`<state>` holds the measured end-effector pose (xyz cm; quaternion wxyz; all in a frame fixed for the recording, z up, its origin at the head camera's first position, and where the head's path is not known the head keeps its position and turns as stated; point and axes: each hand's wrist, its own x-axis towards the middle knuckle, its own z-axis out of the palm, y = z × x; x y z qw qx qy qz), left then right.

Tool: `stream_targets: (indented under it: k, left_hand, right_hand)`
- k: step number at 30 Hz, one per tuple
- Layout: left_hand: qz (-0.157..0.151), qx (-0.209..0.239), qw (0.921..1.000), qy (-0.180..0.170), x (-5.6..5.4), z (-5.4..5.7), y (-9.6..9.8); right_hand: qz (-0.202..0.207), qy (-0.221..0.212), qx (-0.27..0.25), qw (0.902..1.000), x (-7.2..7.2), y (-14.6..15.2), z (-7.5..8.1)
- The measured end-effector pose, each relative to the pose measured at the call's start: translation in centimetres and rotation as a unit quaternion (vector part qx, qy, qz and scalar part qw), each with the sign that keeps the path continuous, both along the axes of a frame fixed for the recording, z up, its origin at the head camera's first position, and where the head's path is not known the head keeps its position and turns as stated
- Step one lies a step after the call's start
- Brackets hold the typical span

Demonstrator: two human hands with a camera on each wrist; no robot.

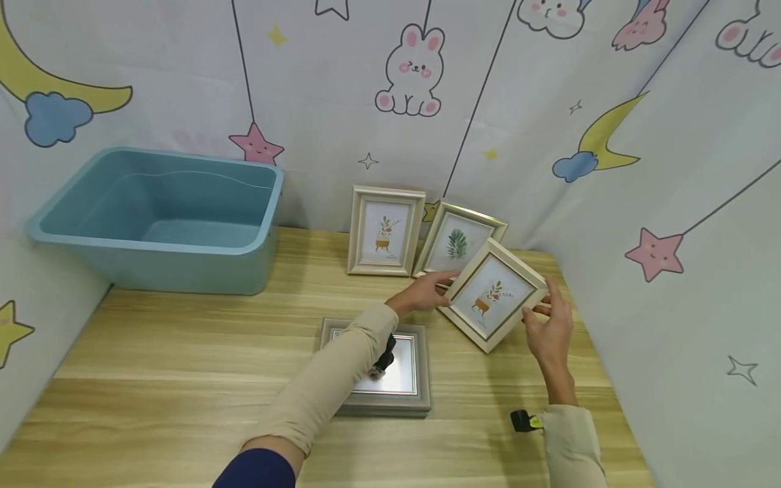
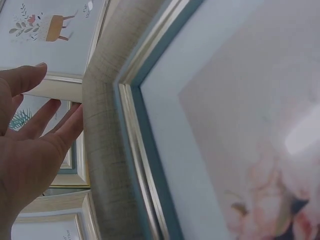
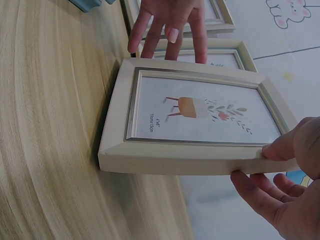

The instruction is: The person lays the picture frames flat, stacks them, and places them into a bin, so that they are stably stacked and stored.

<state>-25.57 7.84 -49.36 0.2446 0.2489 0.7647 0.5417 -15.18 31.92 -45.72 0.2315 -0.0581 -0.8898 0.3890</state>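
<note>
My right hand (image 1: 550, 332) pinches the right edge of a cream picture frame (image 1: 491, 296), thumb on the front and fingers behind. The frame shows a potted plant print and tilts over the table; its lower edge lies close to the wood in the right wrist view. At its opposite edge is my left hand (image 3: 172, 25), its fingers fairly straight and reaching behind the rim; whether they touch it I cannot tell. Behind stand a gold-edged frame (image 1: 453, 237) with a green leaf print and another cream frame (image 1: 386, 232), both leaning on the wall.
A blue plastic tub (image 1: 189, 264) stands at the back left. Under my left forearm lies a grey-brown frame (image 1: 421, 373), apparently stacked on another; the left wrist view shows its flower picture (image 2: 270, 200). The patterned cloth wall (image 1: 329, 135) borders the wooden table (image 1: 183, 379).
</note>
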Motion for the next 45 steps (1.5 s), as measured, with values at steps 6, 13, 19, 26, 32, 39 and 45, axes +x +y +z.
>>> stream_targets:
  k: [6, 13, 19, 26, 32, 39, 45]
  left_hand:
    - [-0.01, 0.011, 0.9999, 0.003, 0.2, 0.1, 0.1]
    - [-0.013, 0.007, 0.9999, 0.004, 0.4, 0.3, 0.0]
    - [-0.025, -0.003, 0.9993, 0.027, 0.3, 0.1, -0.2]
    - [-0.04, -0.003, 0.9987, 0.032, 0.7, 1.0, -0.7]
    - [-0.034, 0.002, 0.9991, 0.024, 1.9, 2.8, -1.7]
    - [-0.007, 0.007, 0.9979, 0.064, 3.8, 3.6, -3.2]
    - [0.01, -0.014, 0.9971, 0.074, 5.4, 4.4, -4.6]
  right_hand:
    - [-0.015, -0.009, 0.012, 0.9998, 0.0, 0.0, 0.1]
    - [-0.015, 0.026, 0.012, 0.9995, -0.1, -0.3, -0.1]
    - [-0.018, 0.053, 0.013, 0.9984, 0.3, -0.5, -0.1]
    - [-0.004, 0.06, -0.009, 0.9981, 1.2, -0.5, 1.2]
    - [0.008, 0.056, -0.047, 0.9973, 2.3, -1.0, 3.0]
    - [0.023, 0.04, -0.077, 0.996, 3.3, -1.8, 4.5]
    - [0.029, 0.019, -0.121, 0.992, 3.7, -2.6, 4.9]
